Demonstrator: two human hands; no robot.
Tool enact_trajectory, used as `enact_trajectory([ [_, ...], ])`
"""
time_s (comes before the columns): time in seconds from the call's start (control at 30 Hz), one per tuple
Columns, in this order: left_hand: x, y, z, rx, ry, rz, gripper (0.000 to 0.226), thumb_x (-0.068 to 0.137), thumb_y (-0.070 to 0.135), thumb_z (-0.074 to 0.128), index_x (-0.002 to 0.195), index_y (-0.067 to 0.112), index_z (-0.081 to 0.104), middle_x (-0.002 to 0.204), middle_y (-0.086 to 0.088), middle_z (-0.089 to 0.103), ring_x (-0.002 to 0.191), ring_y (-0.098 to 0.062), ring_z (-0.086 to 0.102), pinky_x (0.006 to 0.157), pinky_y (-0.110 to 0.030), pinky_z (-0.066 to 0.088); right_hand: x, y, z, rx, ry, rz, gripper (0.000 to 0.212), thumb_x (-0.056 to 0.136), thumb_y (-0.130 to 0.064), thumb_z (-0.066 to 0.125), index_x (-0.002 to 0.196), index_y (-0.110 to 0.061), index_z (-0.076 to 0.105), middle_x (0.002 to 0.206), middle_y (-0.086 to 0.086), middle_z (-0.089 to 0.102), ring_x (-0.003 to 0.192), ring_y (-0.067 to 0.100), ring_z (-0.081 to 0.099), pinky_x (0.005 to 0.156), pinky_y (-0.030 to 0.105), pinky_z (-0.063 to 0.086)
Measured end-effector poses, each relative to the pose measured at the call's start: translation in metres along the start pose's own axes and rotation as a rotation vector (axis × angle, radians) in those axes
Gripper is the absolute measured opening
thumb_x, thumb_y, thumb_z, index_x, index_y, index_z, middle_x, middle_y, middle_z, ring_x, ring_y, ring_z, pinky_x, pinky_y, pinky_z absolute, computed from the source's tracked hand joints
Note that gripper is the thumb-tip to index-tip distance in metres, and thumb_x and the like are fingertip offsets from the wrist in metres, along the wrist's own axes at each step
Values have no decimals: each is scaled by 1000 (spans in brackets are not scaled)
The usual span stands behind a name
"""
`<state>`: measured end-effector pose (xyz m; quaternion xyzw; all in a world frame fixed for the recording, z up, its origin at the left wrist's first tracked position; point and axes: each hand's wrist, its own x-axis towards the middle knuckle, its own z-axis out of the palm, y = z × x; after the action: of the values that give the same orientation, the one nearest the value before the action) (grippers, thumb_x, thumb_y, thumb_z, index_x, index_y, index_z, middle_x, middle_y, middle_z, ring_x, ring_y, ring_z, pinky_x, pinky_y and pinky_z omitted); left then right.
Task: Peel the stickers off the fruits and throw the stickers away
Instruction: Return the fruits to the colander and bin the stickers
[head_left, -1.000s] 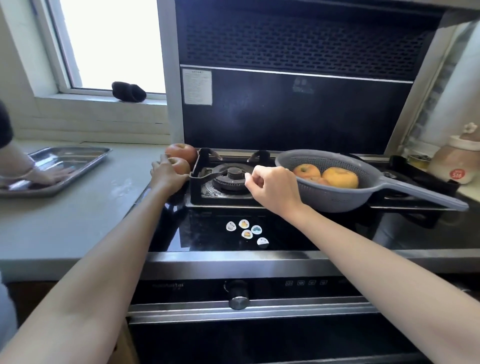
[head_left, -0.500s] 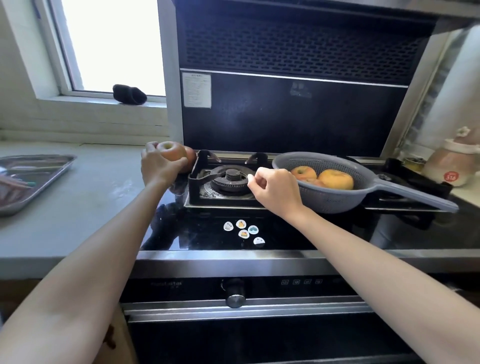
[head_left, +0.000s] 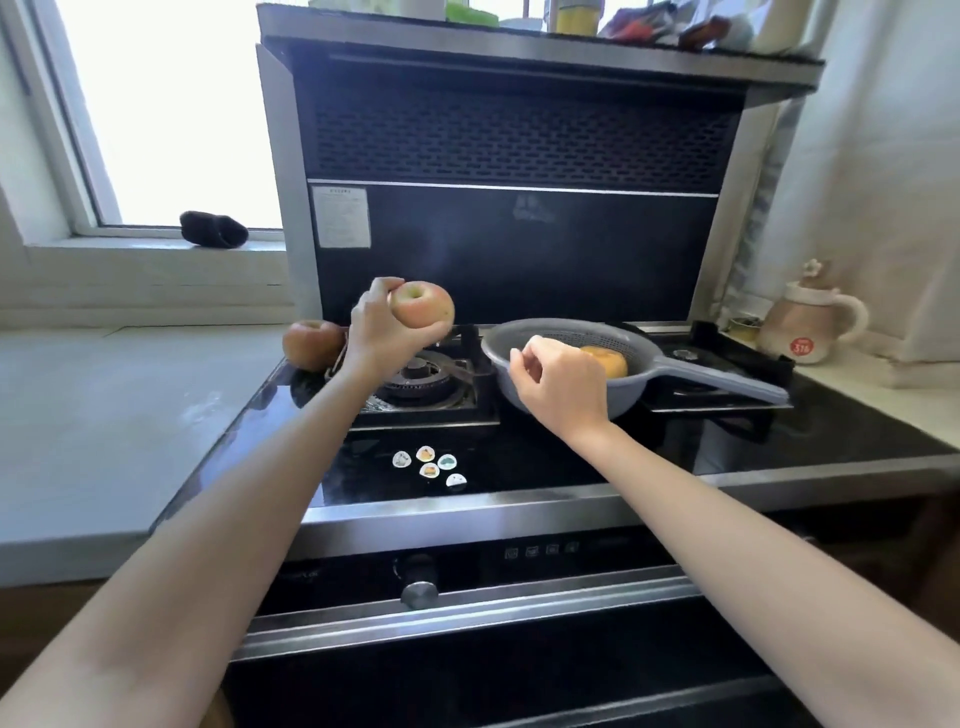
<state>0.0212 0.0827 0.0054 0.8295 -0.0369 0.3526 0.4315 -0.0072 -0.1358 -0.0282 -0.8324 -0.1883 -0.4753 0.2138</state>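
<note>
An apple (head_left: 422, 310) is grasped in the left hand (head_left: 382, 332), raised above the burner (head_left: 415, 382). The right hand (head_left: 561, 387), loosely curled and holding nothing, lies just right of it, nearer the colander (head_left: 524, 338).

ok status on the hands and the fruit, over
Left hand gripping an apple, raised over the burner. Right hand empty at the colander rim. Five peeled stickers on the stovetop. Nothing in the way.

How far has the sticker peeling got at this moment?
Done: five peeled stickers lie on the stovetop, not binned. In hand: the left hand holds an apple. Left: the apple by the burner, fruit in the colander, and discarding stickers.
</note>
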Motion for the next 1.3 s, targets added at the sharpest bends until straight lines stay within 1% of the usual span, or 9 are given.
enact_trajectory([
  [0.17,-9,30,36,-103,-103,13,74,58,41,86,121,22,52,110,3,54,101,-14,54,79,-22,43,-14,27,-13,-101,118,-19,26,87,-21,61,64,-13,53,60,1,56,54,19,53,48,23,28],
  [0.33,-15,55,67,-84,-207,114,79,58,42,87,124,20,51,113,1,57,104,-16,55,88,-28,48,-32,59,-17,-167,142,-22,26,89,-21,57,66,-12,49,62,3,52,54,19,51,46,23,26],
  [0.47,-15,69,91,-119,-260,126,80,55,46,88,122,22,52,105,7,56,97,-10,55,72,-14,41,-39,70,-14,-113,188,135,20,90,-27,53,81,-10,51,80,7,52,66,17,49,46,23,30],
  [0.6,-14,80,113,-123,-369,102,80,51,53,86,119,26,53,101,14,55,94,-5,55,67,-15,43,-40,74,-8,-41,240,337,11,92,-18,47,91,-7,51,93,10,51,72,26,55,50,26,31],
  [0.8,-16,90,145,49,-597,151,76,55,63,78,117,25,55,112,7,60,109,-17,55,96,-38,47,-37,75,-7,-107,231,389,28,92,-22,39,109,-9,58,101,6,63,84,27,56,55,32,40],
  [0.87,-15,91,150,69,-625,145,73,58,60,77,118,23,56,114,4,61,111,-19,55,99,-42,45,-36,77,-8,-209,245,352,33,91,-23,39,109,-9,63,100,6,66,88,28,55,67,38,43],
  [1.0,-8,89,151,15,-711,131,59,71,46,79,120,20,59,108,7,59,104,-13,56,86,-26,45,-36,80,-4,-238,171,309,42,94,-28,36,122,-14,65,110,6,68,108,27,58,102,44,34],
  [1.13,-3,88,146,10,-871,119,45,80,41,72,121,23,62,105,8,64,103,-13,59,81,-23,46,-22,79,-8,-151,105,331,46,94,-32,31,105,-12,71,99,8,73,100,26,64,114,46,23],
  [1.3,5,88,136,7,-1005,68,44,82,30,72,123,25,61,114,-3,68,102,-17,63,85,-31,54,2,87,-20,-76,-95,428,32,94,-34,44,91,-12,66,90,10,73,92,32,63,99,40,35],
])
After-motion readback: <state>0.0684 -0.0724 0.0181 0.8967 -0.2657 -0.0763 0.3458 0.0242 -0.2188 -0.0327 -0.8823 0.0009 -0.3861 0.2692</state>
